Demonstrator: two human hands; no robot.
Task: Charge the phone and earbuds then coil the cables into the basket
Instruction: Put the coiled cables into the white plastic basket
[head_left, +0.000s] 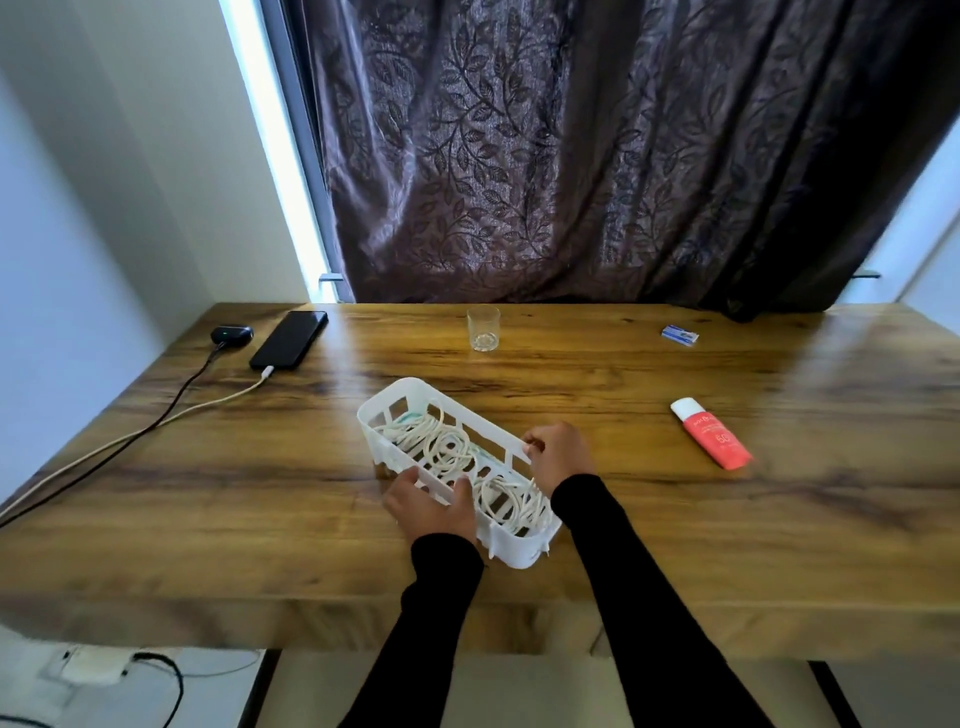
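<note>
Near the counter's (571, 364) front edge, my left hand (434, 506) and right hand (558, 457) grip one slotted white basket (410, 389) holding coiled white cables (447, 447). At the far left corner: one black phone (289, 340), one earbuds case (231, 334), each plugged in.

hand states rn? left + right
Left hand: grips the near long wall of the white basket.
Right hand: fingers curled over the basket's far rim, gripping it.
</note>
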